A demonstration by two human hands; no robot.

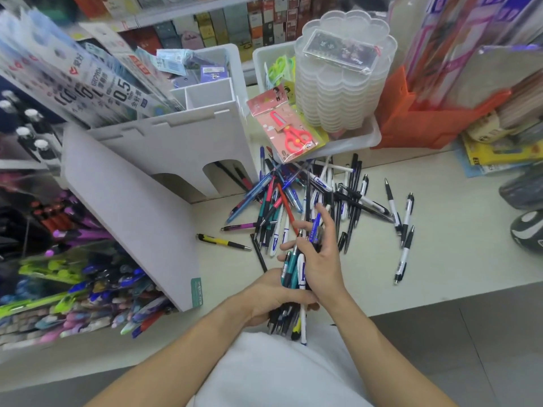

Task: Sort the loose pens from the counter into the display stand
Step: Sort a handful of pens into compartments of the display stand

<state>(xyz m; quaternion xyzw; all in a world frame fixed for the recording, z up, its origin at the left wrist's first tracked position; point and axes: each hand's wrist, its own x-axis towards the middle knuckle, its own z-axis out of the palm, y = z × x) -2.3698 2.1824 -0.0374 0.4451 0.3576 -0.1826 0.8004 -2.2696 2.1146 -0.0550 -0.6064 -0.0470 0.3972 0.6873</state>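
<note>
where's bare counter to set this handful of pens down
Bare counter lies right of the three white pens, up to the dark items at the edge. A smaller patch sits between the yellow pen and the stand's side panel. The pen pile is crowded. Both hands, left and right, grip a bundle.

a tangled heap of loose plastic pens (pixel 305 195), blue, black, white, red and teal, lies mid-counter near the back edge. a yellow-and-black pen (pixel 223 241) lies apart to its left. the white slotted board display stand (pixel 164 160) sits at the counter's left side.
</note>
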